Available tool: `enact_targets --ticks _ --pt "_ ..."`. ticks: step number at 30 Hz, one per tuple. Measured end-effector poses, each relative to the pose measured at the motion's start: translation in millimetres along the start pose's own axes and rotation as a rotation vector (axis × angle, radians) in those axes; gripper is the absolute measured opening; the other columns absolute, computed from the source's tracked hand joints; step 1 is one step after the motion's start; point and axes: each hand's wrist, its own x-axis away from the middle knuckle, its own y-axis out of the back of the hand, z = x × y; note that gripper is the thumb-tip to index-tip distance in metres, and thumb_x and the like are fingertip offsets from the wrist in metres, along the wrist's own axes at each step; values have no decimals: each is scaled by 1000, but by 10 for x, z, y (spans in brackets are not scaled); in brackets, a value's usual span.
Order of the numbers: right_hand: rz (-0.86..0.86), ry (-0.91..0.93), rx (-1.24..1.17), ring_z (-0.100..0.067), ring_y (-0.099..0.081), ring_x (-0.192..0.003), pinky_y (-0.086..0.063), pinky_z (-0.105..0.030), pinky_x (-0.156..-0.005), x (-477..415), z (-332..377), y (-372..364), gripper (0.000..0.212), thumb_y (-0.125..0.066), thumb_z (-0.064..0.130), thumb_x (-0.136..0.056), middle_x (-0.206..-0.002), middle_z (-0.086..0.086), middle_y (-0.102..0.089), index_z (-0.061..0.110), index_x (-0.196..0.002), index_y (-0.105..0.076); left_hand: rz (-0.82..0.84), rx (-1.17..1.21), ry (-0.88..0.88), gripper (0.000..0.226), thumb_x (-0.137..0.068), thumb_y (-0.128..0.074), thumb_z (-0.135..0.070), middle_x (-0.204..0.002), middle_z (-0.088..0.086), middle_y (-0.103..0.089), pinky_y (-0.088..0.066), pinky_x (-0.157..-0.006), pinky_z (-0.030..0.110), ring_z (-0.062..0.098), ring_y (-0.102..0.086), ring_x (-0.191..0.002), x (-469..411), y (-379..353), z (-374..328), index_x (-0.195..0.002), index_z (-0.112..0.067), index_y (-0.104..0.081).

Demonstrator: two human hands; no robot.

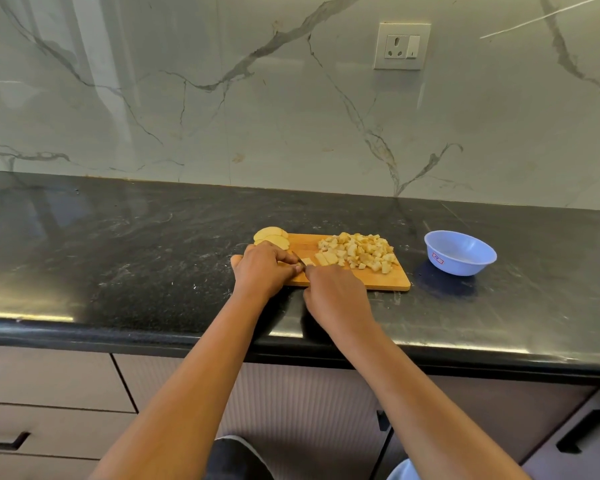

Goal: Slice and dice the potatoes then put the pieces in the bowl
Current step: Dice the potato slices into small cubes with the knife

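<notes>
1. Dicing in progress: left hand (264, 268) pinches potato strips (307, 261) on the board (378, 282); right hand (336, 292) grips a mostly hidden knife (296, 256).
2. The diced heap (357, 252) lies right, the bowl (465, 265) farther right.
3. Next: careful crosscuts close to the left hand.

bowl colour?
The bowl is light blue, with a small red-and-white sticker on its side. Shows best in the head view.
</notes>
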Motion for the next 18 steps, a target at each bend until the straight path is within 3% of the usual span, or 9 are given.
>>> enact_targets --ticks 4,8,10,11,13,18 --pt "-43 27 1 -23 -59 -87 -37 -30 -60 177 -96 -88 46 -37 23 -100 -99 -4 -61 20 -146 -33 -13 -26 -8 15 -84 -67 -42 -106 -13 -63 -21 -83 34 17 -43 -118 21 -9 -21 -97 -36 -73" --pt "-116 76 68 -19 -59 -83 -37 -28 -58 343 -319 -77 49 -36 27 -100 -102 0 -59 24 -148 -27 -24 -107 -42 20 -84 -65 -47 -108 -12 -62 -23 -87 36 16 -42 -118 7 -42 -41 -98 -37 -73" --pt "-144 102 137 -19 -59 -69 -30 -26 -45 328 -426 -50 48 -47 26 -97 -95 -1 -60 23 -144 -38 -29 -168 -65 22 -85 -62 -49 -112 -11 -62 -24 -90 37 16 -42 -117 9 -73 -65 -101 -37 -72" --pt "-151 111 167 -18 -56 -56 -20 -23 -38 319 -471 -40 48 -62 25 -89 -86 -1 -61 22 -136 -51 -34 -196 -77 23 -86 -61 -48 -112 -10 -63 -24 -91 37 16 -43 -116 9 -90 -81 -102 -37 -72" --pt "-168 133 225 -15 -44 -35 -3 -15 -39 282 -560 -33 51 -84 20 -65 -70 -1 -60 18 -113 -70 -41 -250 -109 23 -89 -56 -48 -109 -7 -65 -24 -93 37 16 -45 -114 0 -118 -128 -104 -38 -70" --pt "-232 113 219 -13 -43 -34 -10 -15 -35 209 -786 -11 46 -83 14 -63 -74 -1 -62 18 -108 -72 -33 -281 -188 28 -89 -56 -49 -108 -10 -67 -25 -96 36 14 -53 -110 -118 -174 -215 -112 -35 -66"
